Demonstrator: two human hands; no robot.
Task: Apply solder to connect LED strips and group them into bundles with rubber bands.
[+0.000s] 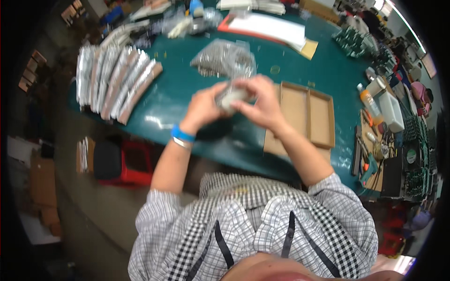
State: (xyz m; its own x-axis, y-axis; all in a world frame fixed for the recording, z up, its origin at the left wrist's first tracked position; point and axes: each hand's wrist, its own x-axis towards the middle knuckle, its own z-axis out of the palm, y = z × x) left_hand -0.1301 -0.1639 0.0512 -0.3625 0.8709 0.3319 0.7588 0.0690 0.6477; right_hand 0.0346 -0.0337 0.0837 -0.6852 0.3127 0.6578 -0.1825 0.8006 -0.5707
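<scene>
Over the green table (178, 61), both my hands are closed on one round, pale grey-and-white thing; blur hides its exact kind. My left hand (205, 107), below a blue wristband, grips its left side. On the other side my right hand (264, 104) holds it between thumb and fingers. The round thing (230, 99) sits tilted between them. Just beyond lies a clear plastic bag (222, 55) with many small greyish pieces inside. A shallow brown cardboard tray (308, 112) with a divider rests to the right of my right hand.
Foil-wrapped strips (110, 77) lie in a row on the left. White sheets (267, 29) sit on an orange-red folder at the back. Along the right stand an orange bottle (370, 104), a white container (390, 111) and several tools. A red stool (136, 164) is below the table's left edge.
</scene>
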